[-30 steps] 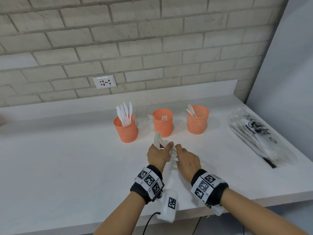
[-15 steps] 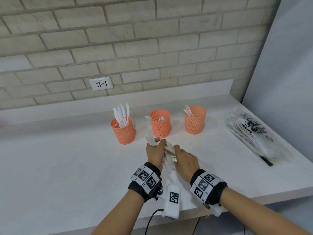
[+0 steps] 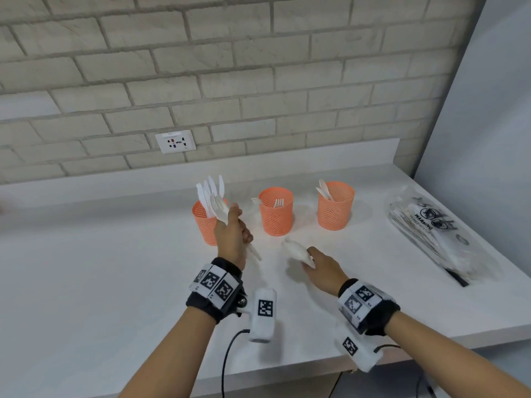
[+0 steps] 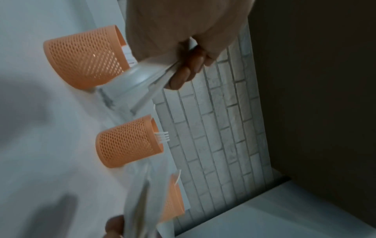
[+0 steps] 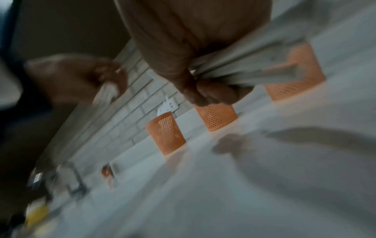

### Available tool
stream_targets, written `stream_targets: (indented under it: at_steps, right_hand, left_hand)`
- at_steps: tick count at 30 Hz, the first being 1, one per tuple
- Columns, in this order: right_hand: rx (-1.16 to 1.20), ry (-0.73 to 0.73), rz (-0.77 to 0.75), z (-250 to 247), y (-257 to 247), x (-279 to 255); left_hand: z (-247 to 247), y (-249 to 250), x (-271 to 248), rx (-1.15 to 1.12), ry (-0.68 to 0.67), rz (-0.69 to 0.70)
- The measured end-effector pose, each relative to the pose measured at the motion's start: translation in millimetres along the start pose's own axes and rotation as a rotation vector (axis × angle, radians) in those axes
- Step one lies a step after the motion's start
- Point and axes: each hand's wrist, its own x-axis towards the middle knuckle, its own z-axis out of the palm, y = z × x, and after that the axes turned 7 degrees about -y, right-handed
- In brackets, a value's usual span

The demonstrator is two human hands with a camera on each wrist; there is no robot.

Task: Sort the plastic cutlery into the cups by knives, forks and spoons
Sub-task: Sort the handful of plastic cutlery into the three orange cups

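Three orange mesh cups stand in a row: the left cup (image 3: 204, 225) holds knives, the middle cup (image 3: 275, 216) forks, the right cup (image 3: 334, 209) spoons. My left hand (image 3: 238, 225) grips a bunch of white cutlery (image 3: 220, 209) upright, right in front of the knife cup; fork tines and a spoon bowl show at its top. In the left wrist view my fingers (image 4: 183, 75) curl round those handles (image 4: 146, 78). My right hand (image 3: 311, 258) holds more white cutlery (image 3: 297, 251), blurred, low over the counter in front of the fork cup. The right wrist view shows that bunch (image 5: 244, 64) in my fist.
A clear plastic bag (image 3: 431, 234) with more white cutlery lies at the right end of the white counter (image 3: 115, 268). A wall socket (image 3: 175, 142) sits in the brick wall behind the cups. The counter's front edge runs just under my wrists.
My hands have come apart, each with some of the cutlery. The left hand rose and went left to the knife cup; the right hand drew back to the right.
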Motion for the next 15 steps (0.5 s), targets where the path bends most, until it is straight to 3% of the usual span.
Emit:
stream_targets:
  at_steps: [3, 6, 8, 11, 15]
  right_hand:
    - [0.495, -0.065, 0.066, -7, -3, 3]
    - [0.745, -0.073, 0.101, -13, -8, 5]
    - [0.776, -0.080, 0.092, -14, -9, 9]
    - [0.637, -0.011, 0.028, -16, -6, 10]
    - [0.703, 0.163, -0.103, -33, -4, 12]
  left_hand:
    - [-12, -2, -1, 0.149, -0.080, 0.002]
    - [-19, -15, -10, 0.384, -0.240, 0.001]
    - [-25, -29, -12, 0.592, -0.343, -0.020]
    - [-35, -52, -11, 0.841, -0.423, -0.019]
    - [-36, -57, 5, 0.815, -0.315, 0.019]
